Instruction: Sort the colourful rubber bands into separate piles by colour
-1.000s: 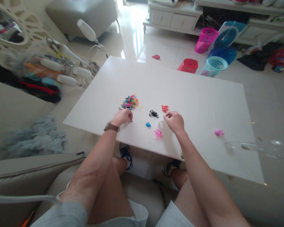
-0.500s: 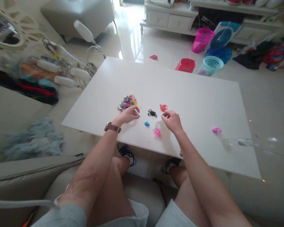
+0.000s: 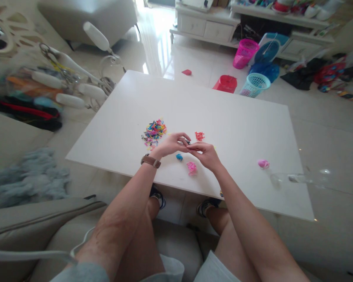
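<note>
My left hand [image 3: 175, 143], with a brown-strapped watch [image 3: 151, 160] on the wrist, and my right hand [image 3: 205, 154] meet at their fingertips above the table. Both are closed in a pinch; whatever sits between the fingers is too small to make out. Behind them, the pile of black rubber bands [image 3: 188, 142] is mostly hidden. Close by lie small piles of red rubber bands [image 3: 199, 136], blue rubber bands [image 3: 179, 157] and pink rubber bands [image 3: 191, 168]. Left of my left hand spreads a larger heap of mixed-colour rubber bands [image 3: 154, 131].
The white table [image 3: 238, 121] carries a pink-purple bundle [image 3: 263, 163] and a clear glass-like object [image 3: 294, 178] toward its right end. Beyond it stand a red bin [image 3: 226, 84], a light-blue basket [image 3: 254, 86] and a pink basket [image 3: 244, 55]. A white-armed lamp [image 3: 94, 91] is at the left.
My left hand has moved right, away from the mixed heap, and my right hand has moved left. Their fingertips, apart before, now come together over the black pile. The view has shifted slightly.
</note>
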Demonstrator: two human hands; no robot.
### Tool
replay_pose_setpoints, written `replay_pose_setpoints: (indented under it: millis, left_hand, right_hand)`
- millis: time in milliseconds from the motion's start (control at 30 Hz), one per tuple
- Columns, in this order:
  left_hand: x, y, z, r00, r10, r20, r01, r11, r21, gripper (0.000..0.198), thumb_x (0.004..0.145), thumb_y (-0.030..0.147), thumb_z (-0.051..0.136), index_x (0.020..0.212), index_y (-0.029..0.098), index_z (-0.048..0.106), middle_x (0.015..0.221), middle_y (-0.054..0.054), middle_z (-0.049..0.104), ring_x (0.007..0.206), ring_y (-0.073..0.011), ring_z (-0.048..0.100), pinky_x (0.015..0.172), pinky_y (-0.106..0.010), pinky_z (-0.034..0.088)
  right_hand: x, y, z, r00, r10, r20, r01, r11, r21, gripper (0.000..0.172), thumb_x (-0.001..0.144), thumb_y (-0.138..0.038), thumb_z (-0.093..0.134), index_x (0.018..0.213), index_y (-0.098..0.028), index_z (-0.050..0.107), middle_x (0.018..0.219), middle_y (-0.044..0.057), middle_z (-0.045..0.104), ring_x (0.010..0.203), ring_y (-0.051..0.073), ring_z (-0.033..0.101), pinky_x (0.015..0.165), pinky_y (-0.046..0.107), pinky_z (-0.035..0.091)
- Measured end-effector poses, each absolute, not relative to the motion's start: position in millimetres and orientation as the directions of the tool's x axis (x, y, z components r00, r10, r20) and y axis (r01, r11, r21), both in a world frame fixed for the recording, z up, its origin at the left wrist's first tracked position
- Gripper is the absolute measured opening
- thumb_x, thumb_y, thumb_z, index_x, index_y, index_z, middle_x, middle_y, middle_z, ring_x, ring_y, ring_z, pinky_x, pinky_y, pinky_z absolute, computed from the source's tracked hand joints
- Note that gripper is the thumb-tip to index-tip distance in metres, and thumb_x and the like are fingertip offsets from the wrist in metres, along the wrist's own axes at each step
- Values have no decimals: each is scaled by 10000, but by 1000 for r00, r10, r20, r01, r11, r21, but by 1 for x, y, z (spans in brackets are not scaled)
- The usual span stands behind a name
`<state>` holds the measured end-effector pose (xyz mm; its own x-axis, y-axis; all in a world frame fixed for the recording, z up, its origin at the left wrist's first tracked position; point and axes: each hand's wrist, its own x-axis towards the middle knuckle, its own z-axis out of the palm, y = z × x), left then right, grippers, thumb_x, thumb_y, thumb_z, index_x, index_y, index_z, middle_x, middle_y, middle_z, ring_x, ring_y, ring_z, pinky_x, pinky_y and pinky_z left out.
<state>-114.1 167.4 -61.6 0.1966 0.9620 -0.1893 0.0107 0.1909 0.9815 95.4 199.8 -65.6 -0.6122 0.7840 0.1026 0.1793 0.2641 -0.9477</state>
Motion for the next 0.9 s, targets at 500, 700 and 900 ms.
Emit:
replay_pose_setpoints:
  millis: [500, 700, 900]
  left_hand:
    - [-104, 172, -69, 70, 985, -161, -31, 163, 986, 306, 665, 250, 887, 883, 148, 698, 843, -73, 768, 825, -189, 742, 820, -343, 582]
    - [-115, 181, -83, -273, 956, -105, 280, 183, 942, 142, 677, 152, 776, 775, 156, 673, 781, -57, 744, 781, -191, 724, 739, -305, 556]
    - [-118, 185, -95, -355, 926, -129, 492, 303, 816, 115, 692, 90, 693, 777, 168, 700, 787, -49, 752, 788, -191, 718, 728, -287, 534]
  right_hand:
    - [90, 196, -69, -361, 931, 55, 279, 165, -946, 185, 824, -409, 740, 833, -227, 775, 801, 44, 782, 765, 230, 747, 759, 362, 598]
    - [93, 202, -61, -251, 961, 113, 382, 206, -901, 219, 853, -437, 683, 834, -219, 700, 881, 62, 766, 805, 215, 719, 816, 365, 599]
    - [97, 210, -63, -287, 953, 95, 410, 211, -887, 200, 861, -410, 652, 799, -222, 674, 923, 59, 727, 802, 193, 700, 757, 338, 600]
